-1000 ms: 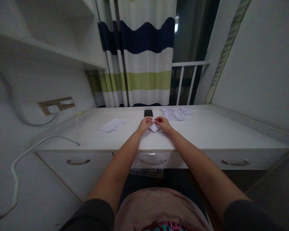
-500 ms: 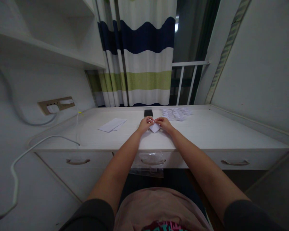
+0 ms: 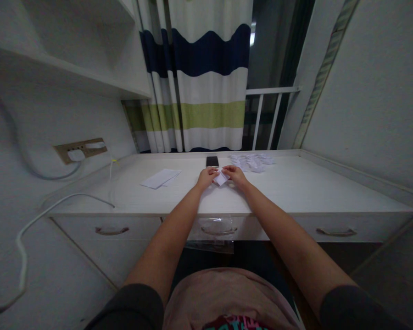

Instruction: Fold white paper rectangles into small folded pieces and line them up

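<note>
A small folded white paper [image 3: 221, 178] lies between my hands over the middle of the white desk [image 3: 296, 188]. My left hand [image 3: 206, 177] pinches its left edge with the fingers closed. My right hand [image 3: 236, 176] grips its right side, fingers curled on it. Both forearms reach straight out from my body. How the paper is folded is too small to see.
A black phone [image 3: 212, 161] lies just beyond my hands. A heap of small white folded papers [image 3: 252, 162] sits at the back right. Flat white sheets [image 3: 160, 178] lie to the left. A white cable [image 3: 55, 206] hangs off the desk's left end. Drawer handles [image 3: 336, 233] run below the front edge.
The folded paper has been turned and lifted slightly between the fingers, and both hands have shifted a little away from me. Nothing else moved.
</note>
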{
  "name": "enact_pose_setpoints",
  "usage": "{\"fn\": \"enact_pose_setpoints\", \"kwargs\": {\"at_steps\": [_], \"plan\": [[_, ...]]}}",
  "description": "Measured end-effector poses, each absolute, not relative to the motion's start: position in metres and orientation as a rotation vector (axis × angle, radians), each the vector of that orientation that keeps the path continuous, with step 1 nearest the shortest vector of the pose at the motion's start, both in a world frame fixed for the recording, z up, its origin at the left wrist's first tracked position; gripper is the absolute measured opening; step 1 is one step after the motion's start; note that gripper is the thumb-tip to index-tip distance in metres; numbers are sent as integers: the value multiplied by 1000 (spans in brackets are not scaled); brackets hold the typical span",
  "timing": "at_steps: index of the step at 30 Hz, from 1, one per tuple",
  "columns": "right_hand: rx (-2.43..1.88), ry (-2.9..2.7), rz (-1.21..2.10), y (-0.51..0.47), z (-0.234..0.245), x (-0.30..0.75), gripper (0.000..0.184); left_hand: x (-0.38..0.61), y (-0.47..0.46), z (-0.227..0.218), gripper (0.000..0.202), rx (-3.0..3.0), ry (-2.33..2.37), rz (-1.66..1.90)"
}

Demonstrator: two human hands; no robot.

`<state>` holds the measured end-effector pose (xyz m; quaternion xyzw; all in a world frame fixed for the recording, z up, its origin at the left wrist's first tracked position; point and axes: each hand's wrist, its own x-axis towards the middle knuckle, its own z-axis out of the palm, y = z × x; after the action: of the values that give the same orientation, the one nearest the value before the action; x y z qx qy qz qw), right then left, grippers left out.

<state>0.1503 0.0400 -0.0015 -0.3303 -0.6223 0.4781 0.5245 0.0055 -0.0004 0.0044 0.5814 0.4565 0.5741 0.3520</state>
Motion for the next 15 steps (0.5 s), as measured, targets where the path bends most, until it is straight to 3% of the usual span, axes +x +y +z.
{"fn": "enact_pose_setpoints", "kwargs": {"at_steps": [6,15], "plan": [[-762,-1466,1256,37,0,150,26,1,3,6,11,1447,1225,1605],[-779,-1459,1111,47,-6,152,29,4,-1,5,35,1430,1144,1499]]}}
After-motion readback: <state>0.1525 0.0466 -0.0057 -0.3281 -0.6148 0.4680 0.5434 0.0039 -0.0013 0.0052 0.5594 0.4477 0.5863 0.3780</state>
